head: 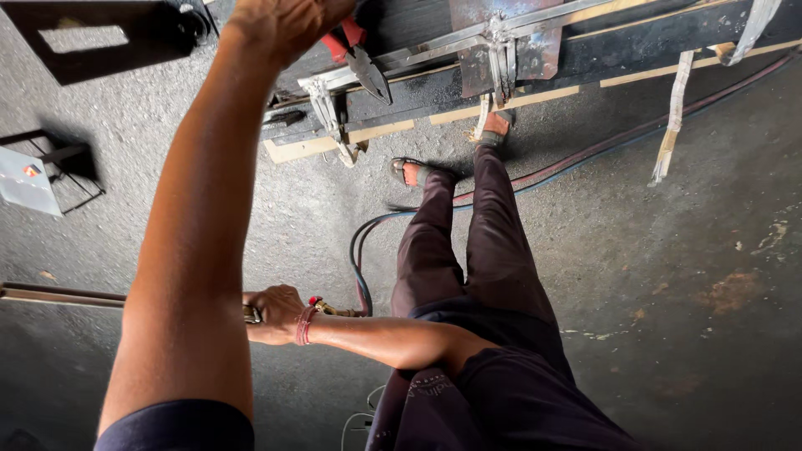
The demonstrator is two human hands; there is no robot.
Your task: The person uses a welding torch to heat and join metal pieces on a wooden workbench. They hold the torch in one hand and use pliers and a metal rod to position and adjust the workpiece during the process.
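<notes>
Left hand (284,25) grips red-handled pliers (357,52) (jaws near the metal frame (501,50)); right hand (274,314) clasps a torch (334,310).

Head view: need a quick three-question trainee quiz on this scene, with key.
1. True or false: the left hand has its grip on red-handled pliers at the metal frame.
2. What does the right hand hold? A) a hose-fed tool B) a hammer C) nothing
3. What runs over the floor from that tool, past the sandalled feet?
Key: 1 true; 2 A; 3 the hoses.
</notes>
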